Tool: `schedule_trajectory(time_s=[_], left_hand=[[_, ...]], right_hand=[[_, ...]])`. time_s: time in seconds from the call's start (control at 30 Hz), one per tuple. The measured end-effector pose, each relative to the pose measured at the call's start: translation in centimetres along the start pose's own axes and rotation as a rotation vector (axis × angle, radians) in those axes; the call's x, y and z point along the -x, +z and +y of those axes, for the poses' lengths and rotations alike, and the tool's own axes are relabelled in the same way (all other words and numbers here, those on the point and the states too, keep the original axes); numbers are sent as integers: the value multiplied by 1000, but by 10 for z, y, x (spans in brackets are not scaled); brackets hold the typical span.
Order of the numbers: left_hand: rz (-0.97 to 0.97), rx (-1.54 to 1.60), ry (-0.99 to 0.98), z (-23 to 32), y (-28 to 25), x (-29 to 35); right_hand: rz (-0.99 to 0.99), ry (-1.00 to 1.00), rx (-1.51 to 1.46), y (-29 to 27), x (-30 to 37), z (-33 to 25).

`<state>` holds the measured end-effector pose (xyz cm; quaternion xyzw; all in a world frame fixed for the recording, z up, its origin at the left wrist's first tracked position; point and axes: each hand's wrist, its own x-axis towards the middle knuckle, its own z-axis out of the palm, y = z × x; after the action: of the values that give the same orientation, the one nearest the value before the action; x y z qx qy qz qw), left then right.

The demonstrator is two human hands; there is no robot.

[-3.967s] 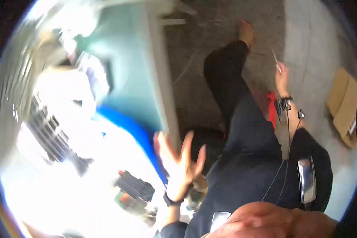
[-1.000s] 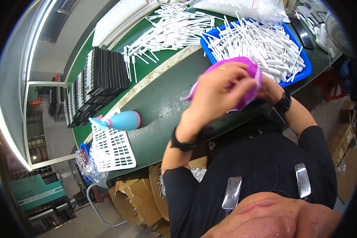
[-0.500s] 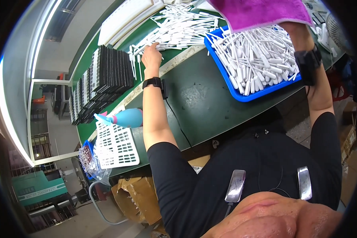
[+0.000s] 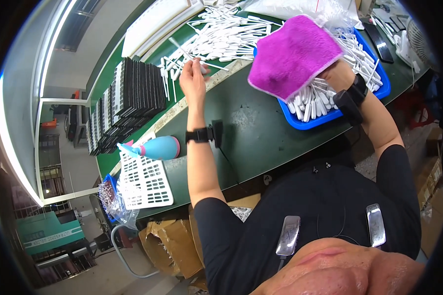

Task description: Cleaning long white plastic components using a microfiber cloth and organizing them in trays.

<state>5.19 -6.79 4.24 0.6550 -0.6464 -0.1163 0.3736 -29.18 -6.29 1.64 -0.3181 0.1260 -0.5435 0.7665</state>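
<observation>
Poking out from left hand (image 4: 194, 84), thin white stick (image 4: 180, 46) is pinched by nearly closed fingers. Fuzzy, floppy purple cloth (image 4: 294, 58) is spread over right hand (image 4: 340, 76); finger closing is hidden, cannot be told. Stick could be dropped if pinched loosely; smooth, flat-ended tray sticks (image 4: 309, 107) under right hand could be snagged by cloth hanging low.
</observation>
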Motion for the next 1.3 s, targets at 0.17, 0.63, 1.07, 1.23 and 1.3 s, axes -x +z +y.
schedule_trajectory(time_s=[0.17,0.63,1.07,1.23,1.3], left_hand=[[-289,1291,-436,50,13,55],[-84,1176,-483,62,32,87],[-249,1306,-477,65,32,93],[-282,1349,-500,65,32,97],[-288,1362,-512,66,32,98]], right_hand=[[260,128,59,48,-11,19],[-104,-22,-349,30,-4,16],[-148,-99,267,34,-9,25],[-72,-31,-59,42,-11,30],[-28,-42,-95,46,-11,27]])
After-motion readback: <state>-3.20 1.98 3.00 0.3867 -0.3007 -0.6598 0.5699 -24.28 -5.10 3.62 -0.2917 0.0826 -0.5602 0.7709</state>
